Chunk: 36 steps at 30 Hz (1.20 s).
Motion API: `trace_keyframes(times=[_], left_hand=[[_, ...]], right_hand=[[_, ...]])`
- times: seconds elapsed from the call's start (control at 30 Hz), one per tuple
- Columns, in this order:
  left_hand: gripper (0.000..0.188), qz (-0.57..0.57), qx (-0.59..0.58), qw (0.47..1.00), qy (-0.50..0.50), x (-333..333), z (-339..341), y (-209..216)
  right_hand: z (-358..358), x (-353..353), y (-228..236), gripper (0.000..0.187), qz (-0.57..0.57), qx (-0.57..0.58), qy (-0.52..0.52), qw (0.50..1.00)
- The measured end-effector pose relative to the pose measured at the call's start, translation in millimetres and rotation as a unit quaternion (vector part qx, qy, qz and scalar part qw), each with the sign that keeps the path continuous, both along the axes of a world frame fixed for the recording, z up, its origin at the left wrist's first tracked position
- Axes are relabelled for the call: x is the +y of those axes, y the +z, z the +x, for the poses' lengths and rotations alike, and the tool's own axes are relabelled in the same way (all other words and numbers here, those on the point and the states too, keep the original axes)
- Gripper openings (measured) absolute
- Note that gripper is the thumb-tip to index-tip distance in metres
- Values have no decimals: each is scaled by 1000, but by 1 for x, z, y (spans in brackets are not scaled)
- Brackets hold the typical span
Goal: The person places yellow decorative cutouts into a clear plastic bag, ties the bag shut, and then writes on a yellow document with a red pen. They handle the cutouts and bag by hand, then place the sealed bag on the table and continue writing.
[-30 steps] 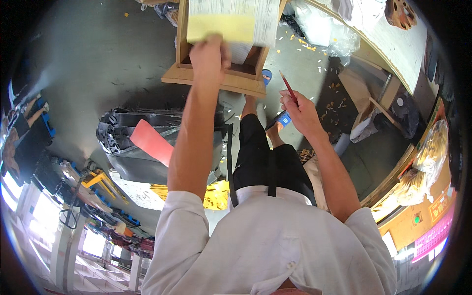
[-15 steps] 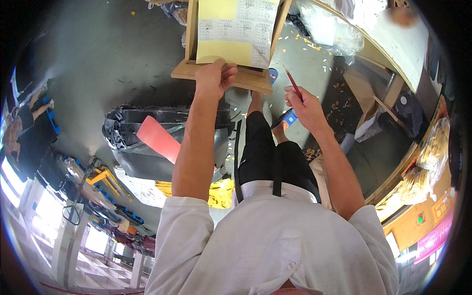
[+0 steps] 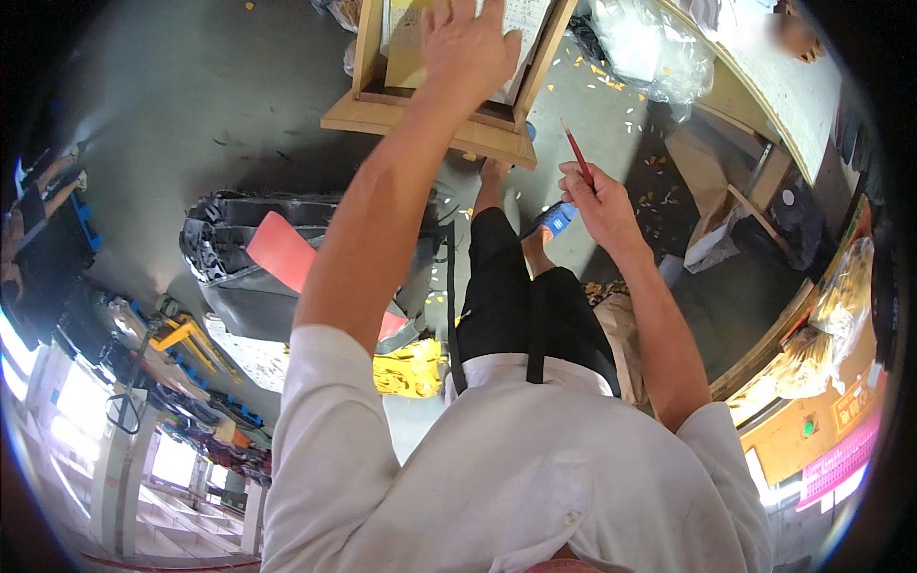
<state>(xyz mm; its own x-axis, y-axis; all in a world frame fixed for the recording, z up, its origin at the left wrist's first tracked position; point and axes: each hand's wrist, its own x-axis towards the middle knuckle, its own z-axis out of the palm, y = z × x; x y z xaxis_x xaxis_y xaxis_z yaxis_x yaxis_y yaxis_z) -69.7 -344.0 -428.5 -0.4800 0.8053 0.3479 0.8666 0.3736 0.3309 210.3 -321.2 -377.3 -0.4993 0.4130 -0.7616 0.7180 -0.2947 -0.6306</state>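
Note:
At the top, a pulled-out wooden drawer [image 3: 382,116] holds a yellow sheet [image 3: 405,57] and a printed white sheet [image 3: 523,21]. My left hand [image 3: 466,46] reaches over the drawer with its palm down on the papers. Its fingers are stretched out, and their tips run close to the upper edge of the view. To the right of the drawer, my right hand [image 3: 604,202] is closed round a slim red pencil [image 3: 577,151], whose pale tapered tip points up and away from me.
A black bundle [image 3: 253,306] lies on the floor to my left, with a pink-red strip [image 3: 280,250] across it. Beside it is a bright yellow pile [image 3: 409,371]. A white-topped table [image 3: 774,95] curves along the upper right. Clear plastic bags [image 3: 650,53] lie among scraps.
My left hand has gone from pinching the yellow sheet's near edge to lying spread farther up over the papers. The sheet now sits lower in the drawer. My right hand keeps the pencil.

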Motion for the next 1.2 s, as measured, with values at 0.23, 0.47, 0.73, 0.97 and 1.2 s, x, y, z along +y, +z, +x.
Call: trace_keyframes(times=[0.23, 0.47, 0.73, 0.97, 1.2], left_hand=[[61, -292, -167, 941, -34, -3, -23, -26], [28, 13, -269, 959, 85, -95, 9, 26], [31, 68, -723, 582, 365, -186, 102, 55], [53, 131, -791, 506, 318, -161, 94, 35], [44, 127, -824, 446, 326, -137, 70, 25]], right_hand=[[18, -15, -1, 35, 12, -18, 20, 1000], [44, -28, 11, 35, 36, -29, 20, 999], [67, -35, 34, 35, 108, -57, 60, 991], [70, -43, 46, 35, 84, -65, 94, 990], [56, -41, 73, 36, 77, -91, 106, 987]])
